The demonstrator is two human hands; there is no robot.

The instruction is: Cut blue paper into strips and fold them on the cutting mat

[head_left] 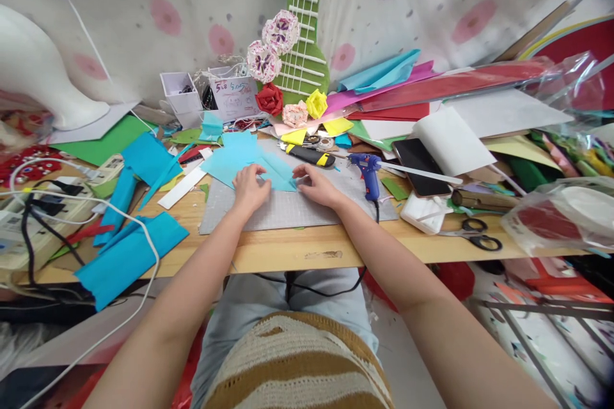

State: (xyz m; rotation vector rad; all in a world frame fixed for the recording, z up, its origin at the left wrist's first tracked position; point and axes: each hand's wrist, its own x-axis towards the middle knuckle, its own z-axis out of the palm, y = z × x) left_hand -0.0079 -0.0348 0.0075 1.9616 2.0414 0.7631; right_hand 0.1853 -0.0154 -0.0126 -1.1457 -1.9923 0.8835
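While the left hand (252, 188) and right hand (317, 185) curl loosely at the light-blue paper (277, 170) on the grey mat (288, 212), any pinch hard to tell, uneven pressure could crease it; a rightward sweep could knock the glue gun (367, 172).

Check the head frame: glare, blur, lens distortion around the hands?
Head view: left hand and right hand fairly clear, no obvious motion blur; head view: light blue paper evenly lit; head view: bright streaks on clear wrapping at right; head view: forearms look stretched toward the bottom corners.
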